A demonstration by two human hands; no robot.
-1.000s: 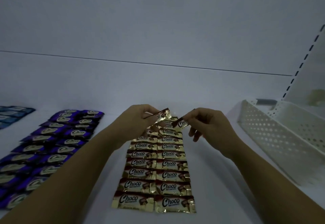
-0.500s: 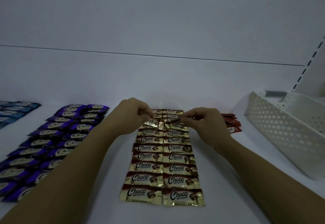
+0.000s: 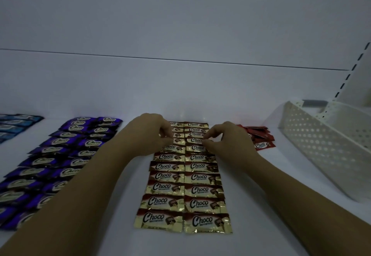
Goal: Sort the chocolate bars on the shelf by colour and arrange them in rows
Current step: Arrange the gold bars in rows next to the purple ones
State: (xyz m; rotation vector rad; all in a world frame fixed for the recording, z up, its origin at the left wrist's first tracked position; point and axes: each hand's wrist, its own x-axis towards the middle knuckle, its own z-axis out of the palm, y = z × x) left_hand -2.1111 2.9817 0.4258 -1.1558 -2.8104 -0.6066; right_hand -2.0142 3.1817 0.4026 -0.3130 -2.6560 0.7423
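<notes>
- The gold bars [image 3: 166, 187] lie flat in the middle of the white shelf [image 3: 253, 227], in two columns side by side that run from the front edge towards the back wall, each wrapper reading "Choco".
- The left hand [image 3: 149, 135] hangs over the far part of the left column with its fingers curled down onto the wrappers. I cannot tell whether it grips one or only touches it.
- The right hand [image 3: 226, 143] reaches in from the other side. Its thumb and forefinger pinch the right end of one gold bar [image 3: 195, 140] that lies in the right column.
- The purple bars [image 3: 60, 161] fill two longer columns to the left of the gold ones, partly behind the left forearm.
- The blue bars [image 3: 14, 127] lie further left, cut off by the frame edge.
- The red bars [image 3: 261, 139] sit in a short overlapping stack just right of the right hand.
- A white perforated basket [image 3: 325, 151] stands tilted at the right end of the shelf.
</notes>
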